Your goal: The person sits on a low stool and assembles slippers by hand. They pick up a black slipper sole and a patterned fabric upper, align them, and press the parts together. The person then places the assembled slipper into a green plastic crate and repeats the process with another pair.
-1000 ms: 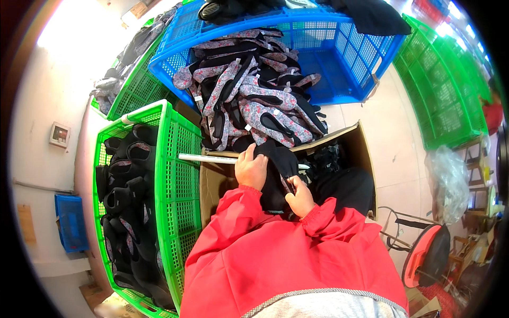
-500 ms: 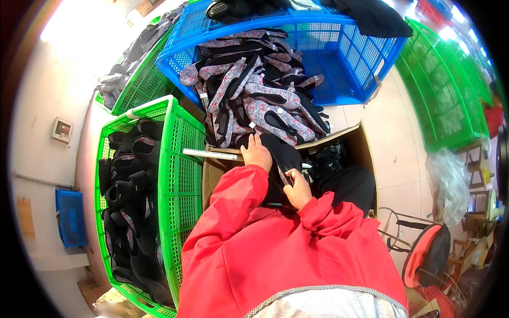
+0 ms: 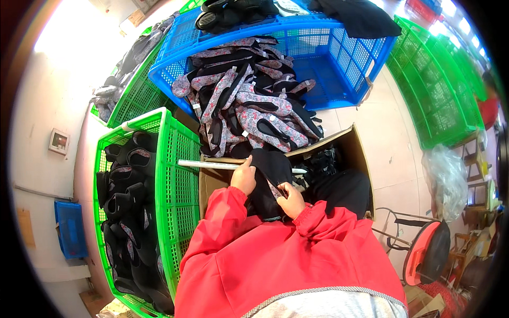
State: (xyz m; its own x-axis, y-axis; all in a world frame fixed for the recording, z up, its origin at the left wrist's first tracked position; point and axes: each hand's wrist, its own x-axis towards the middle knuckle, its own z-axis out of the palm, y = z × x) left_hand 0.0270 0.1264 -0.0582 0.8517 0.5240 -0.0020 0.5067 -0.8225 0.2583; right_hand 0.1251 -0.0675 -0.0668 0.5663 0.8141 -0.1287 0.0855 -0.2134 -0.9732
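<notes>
A black fabric shoe upper (image 3: 273, 163) with a patterned lining is held over the cardboard box in front of my lap. My left hand (image 3: 244, 178) grips its left edge, thumb up against the cloth. On its right side my right hand (image 3: 291, 200) pinches the opening edge, where a strip of the floral lining shows. Behind the upper runs a white rod (image 3: 207, 165), its middle hidden by the cloth and my left hand. Just beyond lies a heap of floral-lined uppers (image 3: 269, 127), spilling out of a blue crate.
The blue crate (image 3: 339, 100) lies on its side, dark shoes (image 3: 233, 16) on top. At left stands a green crate (image 3: 168, 212) of black uppers. The cardboard box (image 3: 356, 146) holds black plastic. Far right are green crates (image 3: 432, 90) and a round stool (image 3: 424, 253).
My left hand has drawn back toward me and left, from lying over the upper to gripping its edge. More of the upper now shows. My right hand has shifted slightly left and nearer.
</notes>
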